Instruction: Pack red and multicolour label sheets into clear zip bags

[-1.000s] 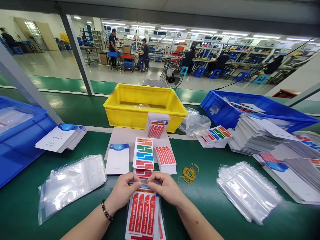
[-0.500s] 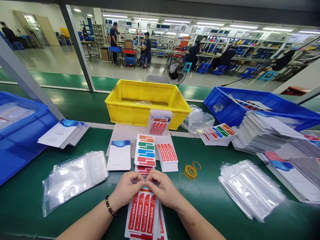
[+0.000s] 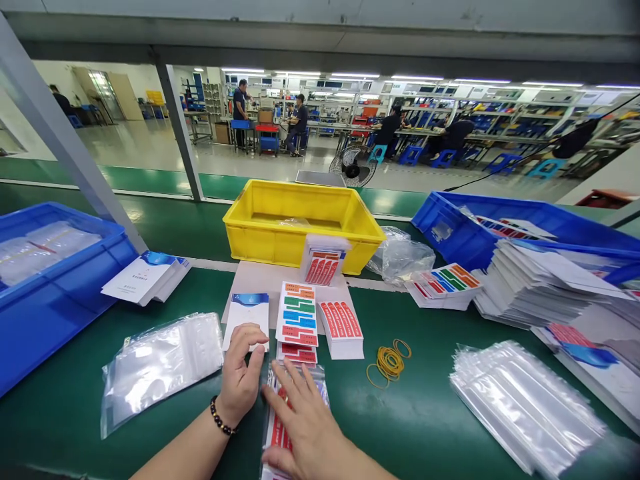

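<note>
Green bench (image 3: pixel 410 427), filled bag flat beneath your right palm

At the bottom centre of the frame, the clear bag (image 3: pixel 323 383) lies on the bench, red labels (image 3: pixel 278 437) showing through it. Your right hand (image 3: pixel 303 423) is spread wide over it, palm down, gripping nothing. Your left hand (image 3: pixel 241 380) is half curled, thumb and fingers apart, seemingly with nothing between them, near the lower edge of the white booklet (image 3: pixel 247 321); you can't tell whether it touches.

The step in hand looks like smoothing the bag. Whether its top edge is sealed can't be told, as your fingers partly cover it. The next move calls for an even press, then a clear look at that edge, without nudging the coloured sticker sheets (image 3: pixel 299 313) just above. Rubber bands (image 3: pixel 389 363) lie to the right.
</note>
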A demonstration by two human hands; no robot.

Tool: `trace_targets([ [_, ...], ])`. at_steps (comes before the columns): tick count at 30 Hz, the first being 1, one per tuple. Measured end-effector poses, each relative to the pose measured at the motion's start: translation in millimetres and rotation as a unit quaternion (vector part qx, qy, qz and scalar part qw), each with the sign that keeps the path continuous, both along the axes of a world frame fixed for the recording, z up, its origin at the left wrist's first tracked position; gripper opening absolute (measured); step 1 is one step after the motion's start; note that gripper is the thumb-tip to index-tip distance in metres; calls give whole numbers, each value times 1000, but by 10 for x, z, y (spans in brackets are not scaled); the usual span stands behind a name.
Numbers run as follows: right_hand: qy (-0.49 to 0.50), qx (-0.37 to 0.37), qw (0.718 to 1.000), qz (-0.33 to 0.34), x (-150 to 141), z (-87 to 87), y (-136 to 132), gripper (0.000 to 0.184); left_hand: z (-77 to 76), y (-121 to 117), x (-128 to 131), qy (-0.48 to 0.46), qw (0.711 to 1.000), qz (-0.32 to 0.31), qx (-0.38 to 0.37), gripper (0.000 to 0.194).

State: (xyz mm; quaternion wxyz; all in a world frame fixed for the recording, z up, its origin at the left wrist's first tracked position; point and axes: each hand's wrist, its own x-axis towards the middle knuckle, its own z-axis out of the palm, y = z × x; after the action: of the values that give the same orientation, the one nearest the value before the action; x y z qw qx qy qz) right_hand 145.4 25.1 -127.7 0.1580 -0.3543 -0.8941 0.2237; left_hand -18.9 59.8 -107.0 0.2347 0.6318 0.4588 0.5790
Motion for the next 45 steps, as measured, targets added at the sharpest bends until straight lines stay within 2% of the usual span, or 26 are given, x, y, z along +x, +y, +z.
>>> trace_targets([
  [2,-53,-52,996,50,-58,-67,-13,83,39,-36,-33,-13,1000,11,3,19],
  [5,-88,-74,990,83,-74,-128,20,86,143,-132,-184,-16,1000,27,-1,19],
  [8,-81,-21,992,94,-34,-217,51,89,253,-223,-474,41,997,67,-23,19],
  [10,-72,36,991,106,-3,-317,59,88,300,-258,-719,99,985,114,-82,21],
  [12,-62,93,987,113,18,-421,61,89,311,-274,-967,185,952,152,-192,26],
  [14,-41,131,985,106,29,-485,58,91,284,-280,-1182,303,882,164,-321,29],
  [15,-27,139,986,92,33,-492,56,91,257,-282,-1268,352,843,163,-374,28],
  [16,-12,143,987,73,38,-481,53,90,226,-282,-1339,381,815,161,-405,26],
  [18,23,148,988,35,55,-416,51,83,167,-285,-1432,402,793,155,-431,21],
  [20,61,154,986,8,78,-312,59,71,141,-291,-1463,405,795,149,-427,18],
  [23,128,144,981,-11,95,-135,84,52,198,-326,-1373,409,800,144,-414,20],
  [27,184,32,982,-31,34,76,91,24,317,-442,-935,394,832,101,-378,25],
  [29,189,-44,980,-37,-27,127,80,26,320,-507,-624,374,863,41,-336,25],
  [31,173,-97,979,-45,-81,116,68,35,287,-546,-328,361,885,-18,-293,22],
  [33,148,-87,983,-59,-103,46,64,43,242,-539,-102,330,902,-62,-272,19],
  [37,123,54,989,-54,-53,-149,77,48,170,-400,99,168,934,-91,-301,24],
  [40,117,113,986,-38,-18,-200,80,49,116,-292,139,35,923,-93,-372,32],
  [42,130,108,985,-44,-14,-151,73,46,78,-261,159,-29,909,-91,-406,32],
  [45,161,27,984,-77,-11,-7,68,28,50,-266,189,-62,912,-92,-395,32],
])
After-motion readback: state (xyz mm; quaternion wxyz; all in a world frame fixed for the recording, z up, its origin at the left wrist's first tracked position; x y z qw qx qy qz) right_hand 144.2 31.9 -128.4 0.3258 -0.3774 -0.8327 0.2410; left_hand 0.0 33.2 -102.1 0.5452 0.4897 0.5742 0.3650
